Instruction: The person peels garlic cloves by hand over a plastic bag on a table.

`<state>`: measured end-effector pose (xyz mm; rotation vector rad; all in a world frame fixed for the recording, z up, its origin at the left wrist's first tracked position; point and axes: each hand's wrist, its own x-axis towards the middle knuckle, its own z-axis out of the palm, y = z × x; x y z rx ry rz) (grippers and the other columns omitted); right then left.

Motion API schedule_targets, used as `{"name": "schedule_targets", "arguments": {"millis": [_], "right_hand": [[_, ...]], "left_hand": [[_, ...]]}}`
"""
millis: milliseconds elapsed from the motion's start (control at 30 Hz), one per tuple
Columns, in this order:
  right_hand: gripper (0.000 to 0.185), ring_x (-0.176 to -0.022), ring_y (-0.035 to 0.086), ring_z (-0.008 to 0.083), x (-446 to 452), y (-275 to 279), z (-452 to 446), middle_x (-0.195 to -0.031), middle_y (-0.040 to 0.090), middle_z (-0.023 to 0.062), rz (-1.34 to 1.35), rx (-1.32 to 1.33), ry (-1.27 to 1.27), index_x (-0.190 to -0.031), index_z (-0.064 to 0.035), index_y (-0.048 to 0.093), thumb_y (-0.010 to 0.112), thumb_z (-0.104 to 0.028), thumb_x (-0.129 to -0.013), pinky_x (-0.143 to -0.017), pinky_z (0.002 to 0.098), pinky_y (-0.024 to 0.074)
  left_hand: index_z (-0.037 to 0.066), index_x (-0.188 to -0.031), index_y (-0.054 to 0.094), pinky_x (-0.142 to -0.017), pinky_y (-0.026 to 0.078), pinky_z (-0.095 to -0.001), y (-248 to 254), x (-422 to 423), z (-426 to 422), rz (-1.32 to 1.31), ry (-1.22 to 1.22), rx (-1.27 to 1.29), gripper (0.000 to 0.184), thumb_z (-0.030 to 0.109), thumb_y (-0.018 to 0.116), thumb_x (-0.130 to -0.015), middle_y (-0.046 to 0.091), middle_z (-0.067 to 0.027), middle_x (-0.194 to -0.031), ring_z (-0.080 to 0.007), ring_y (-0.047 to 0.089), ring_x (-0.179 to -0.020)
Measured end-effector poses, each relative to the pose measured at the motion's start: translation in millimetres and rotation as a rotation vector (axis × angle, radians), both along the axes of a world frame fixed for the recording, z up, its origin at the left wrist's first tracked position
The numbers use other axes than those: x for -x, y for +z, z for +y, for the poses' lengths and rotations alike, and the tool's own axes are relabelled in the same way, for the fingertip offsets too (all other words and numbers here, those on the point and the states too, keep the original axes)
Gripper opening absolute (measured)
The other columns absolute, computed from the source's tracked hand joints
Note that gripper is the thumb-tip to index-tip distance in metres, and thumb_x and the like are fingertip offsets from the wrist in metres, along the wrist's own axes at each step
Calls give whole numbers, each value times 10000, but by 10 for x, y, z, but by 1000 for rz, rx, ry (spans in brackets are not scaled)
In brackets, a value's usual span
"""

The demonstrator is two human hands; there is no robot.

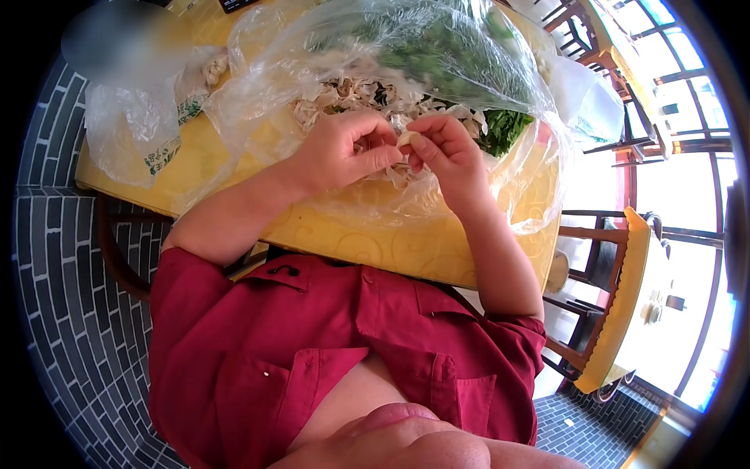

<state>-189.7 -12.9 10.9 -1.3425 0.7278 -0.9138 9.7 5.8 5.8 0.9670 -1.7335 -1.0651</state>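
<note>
A pale garlic clove (406,139) is pinched at the fingertips of my right hand (453,160). My left hand (344,148) meets it from the other side, thumb and forefinger pressed together at the clove; whether a bit of skin is between them is too small to tell. Both hands are just above a heap of papery garlic skins (344,95) lying on a clear plastic bag (258,105). Behind the heap, leafy greens (437,55) lie under the crumpled plastic, and some dark green leaves (506,131) show beside my right hand.
The table has a yellow patterned cloth (367,246). At its left lies a white plastic bag with green print (133,129), with garlic bulbs (214,70) near it. Another whitish bag (590,102) is at the right. Wooden chairs (586,313) stand to the right, a brick-patterned wall (58,258) left.
</note>
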Motion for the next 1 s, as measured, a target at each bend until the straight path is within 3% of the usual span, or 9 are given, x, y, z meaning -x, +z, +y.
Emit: {"name": "schedule_targets", "arguments": {"millis": [233, 433, 633, 833, 1000], "right_hand": [[90, -688, 524, 68, -7, -9, 46, -831, 582, 24, 27, 4, 82, -991, -15, 526, 521, -59, -913, -607, 211, 444], [85, -715, 529, 65, 5, 14, 69, -830, 585, 18, 57, -77, 81, -974, -17, 536, 523, -76, -914, -627, 217, 448], [81, -743, 569, 73, -38, 38, 105, -832, 605, 32, 132, 86, 0, -964, -13, 546, 542, -62, -899, -663, 223, 477], [111, -698, 603, 80, -55, -62, 88, -802, 626, 43, 241, 243, -147, -950, -12, 565, 602, -72, -864, -620, 218, 493], [121, -676, 605, 76, -68, -66, 74, -787, 636, 42, 277, 235, -174, -944, -17, 578, 621, -84, -852, -611, 215, 493]], "left_hand": [[39, -811, 580, -531, 425, -271, 45, -9, 18, -229, -60, 167, 156, 154, 684, -789, 585, -66, -732, -125, 530, -586], [39, -756, 572, -508, 396, -264, 30, -7, 73, -173, -95, 40, 183, 169, 699, -771, 559, -46, -659, -103, 495, -571], [16, -821, 564, -552, 410, -217, 14, -57, 28, -75, -209, -38, 133, 106, 661, -802, 566, 3, -740, -48, 496, -656], [-7, -898, 614, -578, 437, -212, 17, 26, 42, 18, -13, -209, 103, 42, 636, -810, 601, -8, -753, -51, 539, -669], [-3, -860, 628, -566, 438, -214, 4, 39, 29, -47, 55, -77, 82, 37, 652, -793, 602, -21, -727, -56, 545, -650]]}}
